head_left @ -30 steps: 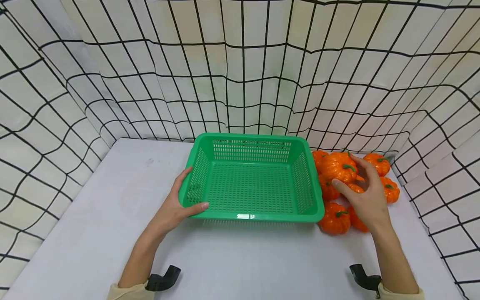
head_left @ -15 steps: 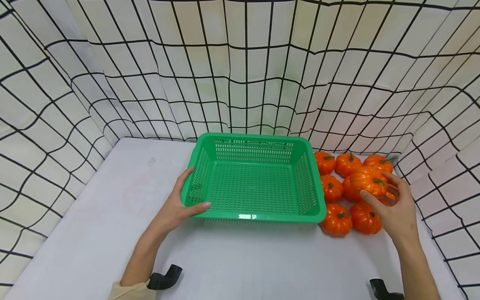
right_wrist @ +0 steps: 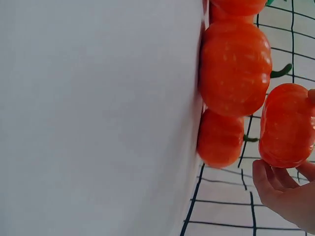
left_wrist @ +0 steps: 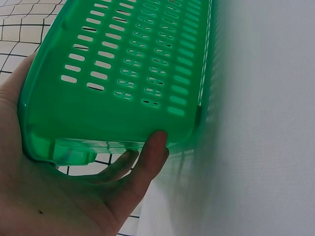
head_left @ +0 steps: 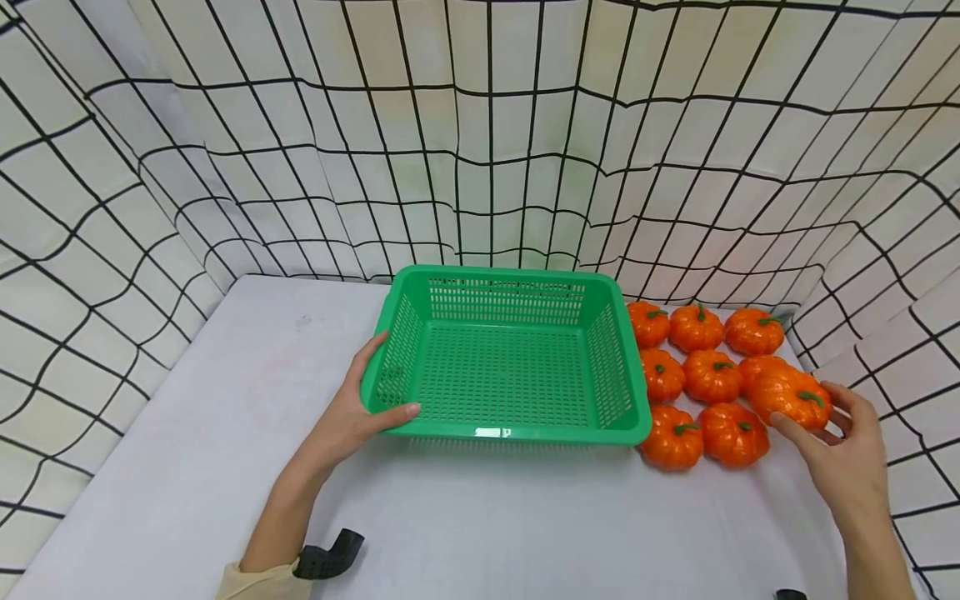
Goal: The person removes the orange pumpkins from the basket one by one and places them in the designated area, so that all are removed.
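A green plastic basket (head_left: 495, 435) with slotted walls stands mid-table, and nothing lies inside it. At its left front corner my left hand (head_left: 351, 417) grips the rim, thumb along the front and fingers round the left side. The left wrist view shows the fingers curled round the basket wall (left_wrist: 113, 105). Far to the right, my right hand (head_left: 851, 446) holds a small orange pumpkin (head_left: 787, 397) with a green stem. It is raised above the table in the right wrist view, where the pumpkin (right_wrist: 287, 125) sits between thumb and fingers. Part of another pumpkin (head_left: 759, 368) shows behind it.
Several orange pumpkins (head_left: 712, 377) stand in rows on the white table (head_left: 480, 525), right of the basket and close against it. White walls under a black grid net (head_left: 487, 167) enclose the back and sides.
My right hand has moved to the right and toward me with the pumpkin, away from the basket, uncovering the pumpkins behind. The left hand and basket stay in place.
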`<state>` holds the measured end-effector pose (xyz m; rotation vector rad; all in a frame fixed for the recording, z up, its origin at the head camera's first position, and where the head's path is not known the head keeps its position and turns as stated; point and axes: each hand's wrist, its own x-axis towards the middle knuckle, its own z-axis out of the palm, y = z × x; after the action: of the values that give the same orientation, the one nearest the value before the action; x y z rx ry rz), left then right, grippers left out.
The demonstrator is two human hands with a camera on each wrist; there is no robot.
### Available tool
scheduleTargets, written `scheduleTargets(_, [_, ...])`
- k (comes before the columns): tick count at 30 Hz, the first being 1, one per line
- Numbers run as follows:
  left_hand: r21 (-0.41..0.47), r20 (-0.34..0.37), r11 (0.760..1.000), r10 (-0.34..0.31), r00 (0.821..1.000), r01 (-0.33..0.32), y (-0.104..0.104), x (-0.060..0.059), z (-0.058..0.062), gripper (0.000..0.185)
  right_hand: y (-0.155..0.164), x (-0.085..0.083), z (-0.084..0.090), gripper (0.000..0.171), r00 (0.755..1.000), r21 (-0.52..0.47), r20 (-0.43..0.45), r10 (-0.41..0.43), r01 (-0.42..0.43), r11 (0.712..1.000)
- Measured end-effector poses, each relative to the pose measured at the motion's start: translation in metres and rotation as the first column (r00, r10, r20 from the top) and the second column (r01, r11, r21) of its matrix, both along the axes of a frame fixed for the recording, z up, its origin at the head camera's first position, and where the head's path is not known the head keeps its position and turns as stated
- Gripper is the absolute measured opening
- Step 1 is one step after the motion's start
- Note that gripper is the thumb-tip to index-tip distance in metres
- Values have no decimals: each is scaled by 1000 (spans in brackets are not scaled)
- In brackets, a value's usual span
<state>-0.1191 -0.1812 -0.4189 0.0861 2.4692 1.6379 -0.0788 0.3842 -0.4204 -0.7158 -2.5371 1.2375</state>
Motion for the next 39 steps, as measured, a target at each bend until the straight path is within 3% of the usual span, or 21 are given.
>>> scheduleTargets(6, [-4,-1,1000,0,1000,0,0,0,1,109,11,5,-1,85,995,-10,78,-67,68,998])
scheduleTargets(10, [-4,0,1000,0,1000,0,0,1,1,109,15,5,0,85,982,-11,178,-70,74,997])
scheduleTargets(15, [-2,1,1000,1,1000,-1,0,0,-1,109,21,5,-2,84,970,-2,231,-74,77,997])
scheduleTargets(26, [9,1,1000,-2,1000,2,0,0,0,109,35,5,-8,85,953,-31,300,37,-29,999])
scheduleTargets(37, [18,2,1000,-4,1000,4,0,0,-1,109,41,5,-12,96,908,-41,395,139,-134,990])
scheduleTargets(39, [16,5,1000,-3,1000,3,0,1,-1,109,41,5,-10,96,914,-17,376,151,-157,988])
